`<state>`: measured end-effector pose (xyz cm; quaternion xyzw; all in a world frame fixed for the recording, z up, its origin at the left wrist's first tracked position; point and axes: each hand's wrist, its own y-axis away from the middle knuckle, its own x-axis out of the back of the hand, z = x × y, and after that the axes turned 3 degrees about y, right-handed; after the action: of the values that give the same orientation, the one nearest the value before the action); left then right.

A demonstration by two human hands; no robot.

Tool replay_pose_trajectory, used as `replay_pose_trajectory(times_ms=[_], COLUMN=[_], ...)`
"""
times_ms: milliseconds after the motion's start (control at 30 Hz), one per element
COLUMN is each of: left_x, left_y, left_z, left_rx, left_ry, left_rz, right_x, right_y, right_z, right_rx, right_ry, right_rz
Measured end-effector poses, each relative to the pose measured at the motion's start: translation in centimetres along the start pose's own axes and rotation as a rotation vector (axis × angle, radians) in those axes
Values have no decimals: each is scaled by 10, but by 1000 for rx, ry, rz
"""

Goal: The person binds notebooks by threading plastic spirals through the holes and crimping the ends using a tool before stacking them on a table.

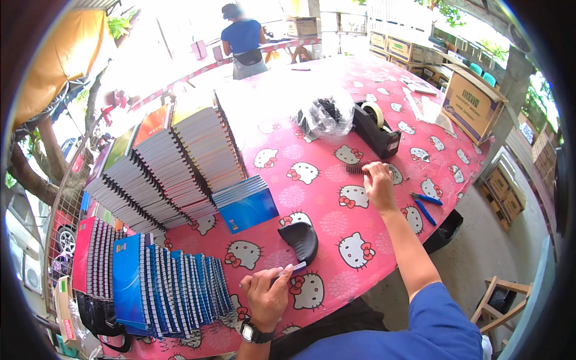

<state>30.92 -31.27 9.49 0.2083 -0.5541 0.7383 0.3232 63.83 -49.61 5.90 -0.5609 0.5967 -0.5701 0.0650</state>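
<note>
Nearest in: left hand (264, 295), wristwatch on, sat low on the table (336, 288), fingers curled tight round a thin pen-like stick (292, 269) w/ a pale tip, tip aimed up-right toward the black curved piece (300, 239) just beyond it. Stick was pinched near its back end, prob. so the tip stayed free. Wrist lay flat, forearm came in from the lower edge.

Left of that hand, a row of blue spiral notebooks (171, 288) stood on edge, spines up, packed close, looked like a sorted batch. A short flat stack of blue books (246, 204) lay just past the black piece, within easy reach.

Right arm stretched long across the patterned pink cloth, elbow nearly straight. Right hand (379, 186) was palm down, fingers bent narrow, tips pressed at a small dark comb-like strip (355, 169); whether they actually gripped it, can't tell. Blue-handled pliers (427, 204) lay just right of that wrist, parked beside the work.

Further back: fanned tall stacks of spiral notebooks (174, 162) on the left, a clear bag of black bits (327, 114), a black tape dispenser (377, 127). Far end, a person in blue (243, 39) stood facing away; cardboard boxes (474, 102) at right.
</note>
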Motion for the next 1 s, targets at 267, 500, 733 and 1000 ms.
replay_pose_trajectory(times_ms=[267, 500, 733, 1000], left_x=[-1, 1, -3, 0], left_y=[1, 2, 5, 3], left_z=[-2, -2, -2, -1], left_rx=[8, 28, 17, 20], left_ry=[-20, 1, 8, 6], left_rz=[11, 11, 15, 26], right_x=[2, 32, 45, 49], right_y=[-18, -37, -38, -40], right_z=[17, -17, -28, -37], right_rx=[-24, 56, 191, 187], right_ry=[271, 181, 269, 288], right_rz=[-479, -109, -193, -208])
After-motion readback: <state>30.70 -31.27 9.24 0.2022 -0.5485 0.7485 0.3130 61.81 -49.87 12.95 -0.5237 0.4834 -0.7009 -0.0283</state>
